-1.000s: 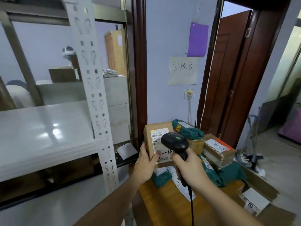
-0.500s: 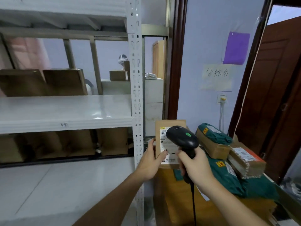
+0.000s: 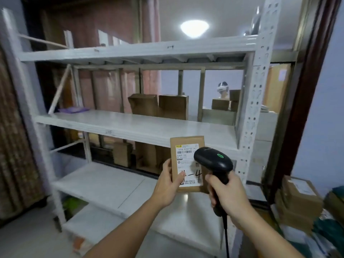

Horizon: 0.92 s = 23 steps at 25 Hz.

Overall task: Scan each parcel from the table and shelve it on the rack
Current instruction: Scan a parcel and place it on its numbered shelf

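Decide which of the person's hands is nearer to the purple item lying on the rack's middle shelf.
Left. The left hand, holding the parcel, lies below and right of the purple item; the right hand, gripping the scanner, is farther right.

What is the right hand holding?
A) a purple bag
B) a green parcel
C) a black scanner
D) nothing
C: the right hand grips the handle of the black scanner, its head beside the label of the brown parcel that the left hand holds up in front of the rack.
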Tool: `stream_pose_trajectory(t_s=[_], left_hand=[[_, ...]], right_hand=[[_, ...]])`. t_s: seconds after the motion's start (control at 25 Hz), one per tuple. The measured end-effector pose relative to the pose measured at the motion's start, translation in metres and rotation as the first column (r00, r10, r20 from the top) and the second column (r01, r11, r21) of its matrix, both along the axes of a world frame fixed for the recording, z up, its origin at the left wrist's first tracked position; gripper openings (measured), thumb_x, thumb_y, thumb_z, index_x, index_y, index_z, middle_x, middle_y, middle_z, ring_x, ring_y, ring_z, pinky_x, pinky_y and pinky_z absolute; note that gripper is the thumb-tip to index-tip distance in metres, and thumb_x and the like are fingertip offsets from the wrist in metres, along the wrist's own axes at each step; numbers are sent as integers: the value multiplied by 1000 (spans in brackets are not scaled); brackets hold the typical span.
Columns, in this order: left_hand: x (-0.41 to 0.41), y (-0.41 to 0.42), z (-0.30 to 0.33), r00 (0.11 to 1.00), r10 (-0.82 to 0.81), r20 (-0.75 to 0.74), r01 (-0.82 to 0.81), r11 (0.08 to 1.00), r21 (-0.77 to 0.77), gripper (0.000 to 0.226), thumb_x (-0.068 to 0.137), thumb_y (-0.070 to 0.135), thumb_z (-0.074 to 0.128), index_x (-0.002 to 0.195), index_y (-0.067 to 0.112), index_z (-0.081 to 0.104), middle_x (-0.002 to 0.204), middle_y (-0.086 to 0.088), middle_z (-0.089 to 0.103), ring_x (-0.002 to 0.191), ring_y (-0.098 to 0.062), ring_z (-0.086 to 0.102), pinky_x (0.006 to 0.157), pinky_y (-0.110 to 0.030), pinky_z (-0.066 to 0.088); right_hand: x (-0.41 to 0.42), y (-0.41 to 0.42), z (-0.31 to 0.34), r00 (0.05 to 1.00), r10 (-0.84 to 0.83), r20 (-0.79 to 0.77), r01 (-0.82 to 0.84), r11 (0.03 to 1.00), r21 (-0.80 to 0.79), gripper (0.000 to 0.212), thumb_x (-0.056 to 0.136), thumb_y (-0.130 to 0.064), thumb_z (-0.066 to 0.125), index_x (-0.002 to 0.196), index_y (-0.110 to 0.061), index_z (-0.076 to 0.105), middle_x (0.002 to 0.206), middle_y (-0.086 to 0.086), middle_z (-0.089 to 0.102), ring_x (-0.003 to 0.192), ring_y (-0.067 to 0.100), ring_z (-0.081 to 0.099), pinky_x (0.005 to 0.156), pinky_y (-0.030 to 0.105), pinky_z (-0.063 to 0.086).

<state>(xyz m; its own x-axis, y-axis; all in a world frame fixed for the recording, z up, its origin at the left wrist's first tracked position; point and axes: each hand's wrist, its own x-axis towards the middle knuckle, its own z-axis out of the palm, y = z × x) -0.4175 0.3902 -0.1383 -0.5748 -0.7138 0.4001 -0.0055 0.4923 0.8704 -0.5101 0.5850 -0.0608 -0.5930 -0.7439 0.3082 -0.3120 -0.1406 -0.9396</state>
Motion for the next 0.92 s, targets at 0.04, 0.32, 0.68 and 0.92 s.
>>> stream_pose_trajectory(t_s=[0.04, 0.32, 0.68, 0.92], left_hand=[[18, -20, 1, 999, 41, -4, -41, 999, 3, 79, 86, 69, 60, 151, 37, 28, 136, 20, 62, 117, 8, 62, 97, -23, 51], [165, -168, 19, 954, 297, -36, -298, 954, -28, 80, 89, 65, 61, 154, 33, 27, 135, 13, 64, 111, 2, 67, 91, -21, 57], [297, -323, 41, 870, 484, -98, -486, 874, 3, 61, 99, 47, 65, 147, 40, 28, 130, 13, 64, 103, 10, 66, 75, -5, 50], [327, -434, 51, 820, 548, -167, -548, 835, 46, 60, 100, 37, 68, 145, 37, 29, 125, 11, 66, 102, 4, 69, 78, -8, 51]], right_hand=[[11, -20, 3, 999, 37, 2, -37, 999, 8, 25, 92, -12, 61, 69, -8, 53, 48, 9, 50, 42, 22, 46, 48, 34, 41], [105, -188, 34, 957, 275, -88, -274, 961, 22, 21, 94, -16, 61, 75, -6, 56, 49, 8, 54, 44, 23, 50, 51, 38, 46], [203, -390, 51, 879, 462, -113, -465, 885, 7, 3, 92, -13, 60, 92, -10, 59, 52, 8, 53, 44, 22, 49, 51, 36, 47], [233, -514, 60, 822, 557, -119, -558, 829, 33, 4, 93, -17, 58, 95, -19, 59, 52, 5, 54, 44, 19, 50, 54, 37, 49]])
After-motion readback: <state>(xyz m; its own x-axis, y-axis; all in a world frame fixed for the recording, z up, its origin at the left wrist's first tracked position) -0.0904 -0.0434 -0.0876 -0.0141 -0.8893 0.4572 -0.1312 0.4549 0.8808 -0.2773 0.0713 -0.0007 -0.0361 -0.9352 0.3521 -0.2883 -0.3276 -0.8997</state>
